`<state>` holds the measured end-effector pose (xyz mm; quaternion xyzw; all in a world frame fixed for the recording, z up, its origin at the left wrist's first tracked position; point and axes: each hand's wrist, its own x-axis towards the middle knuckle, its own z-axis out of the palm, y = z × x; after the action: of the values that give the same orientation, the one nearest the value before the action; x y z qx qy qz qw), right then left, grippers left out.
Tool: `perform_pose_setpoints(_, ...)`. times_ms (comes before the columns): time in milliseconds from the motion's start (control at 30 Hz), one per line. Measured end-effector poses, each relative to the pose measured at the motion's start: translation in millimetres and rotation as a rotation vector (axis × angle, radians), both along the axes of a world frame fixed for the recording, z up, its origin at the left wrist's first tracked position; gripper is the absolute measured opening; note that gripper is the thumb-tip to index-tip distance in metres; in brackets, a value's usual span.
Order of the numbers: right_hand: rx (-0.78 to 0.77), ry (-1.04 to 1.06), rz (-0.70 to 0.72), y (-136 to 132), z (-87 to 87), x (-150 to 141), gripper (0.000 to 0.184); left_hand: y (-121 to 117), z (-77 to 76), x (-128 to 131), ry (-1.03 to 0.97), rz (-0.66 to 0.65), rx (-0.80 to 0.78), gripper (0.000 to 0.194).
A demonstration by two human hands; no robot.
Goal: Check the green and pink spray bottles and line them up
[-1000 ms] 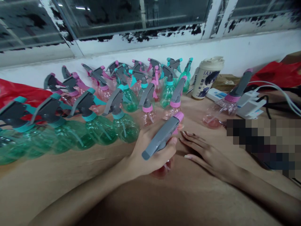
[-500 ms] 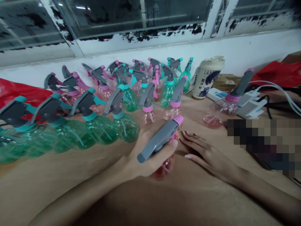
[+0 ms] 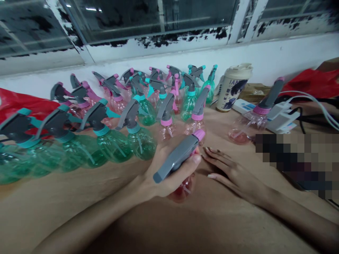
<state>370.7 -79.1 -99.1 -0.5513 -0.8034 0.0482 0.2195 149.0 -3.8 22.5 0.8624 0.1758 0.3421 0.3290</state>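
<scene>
My left hand [image 3: 164, 173] is closed around the neck of a pink spray bottle [image 3: 182, 190] with a grey trigger head and pink nozzle. The nozzle points away to the right, and my fingers hide most of the collar and trigger. The clear pink base rests on the table. Flat on the wood to its right lies my right hand [image 3: 230, 167], fingers stretched out, holding nothing. Just beyond my left hand stand two more pink-collared spray bottles [image 3: 197, 121]. A row of green spray bottles [image 3: 141, 143] runs off to the left.
Behind are several more pink and green spray bottles [image 3: 119, 102] by the wall. A coffee cup [image 3: 233, 88] stands right of them, near a lone pink spray bottle [image 3: 247, 123], white chargers with cables [image 3: 284, 116] and a red bag [image 3: 312, 83]. Another red bag [image 3: 23, 106] lies far left.
The spray head in my left hand has shifted very slightly to the left. My right hand and the other bottles have stayed where they were.
</scene>
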Motion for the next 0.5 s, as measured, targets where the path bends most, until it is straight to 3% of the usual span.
perform_pose_setpoints(333, -0.003, 0.039, 0.03, -1.5, 4.0, 2.4, 0.065, -0.5, -6.1, 2.9, 0.011, 0.083, 0.043, 0.005)
perform_pose_setpoints(500, -0.026, 0.101, 0.046, -3.1, 14.1, 0.7, 0.064, -1.1, -7.5, 6.8, -0.033, 0.111, 0.046, 0.018)
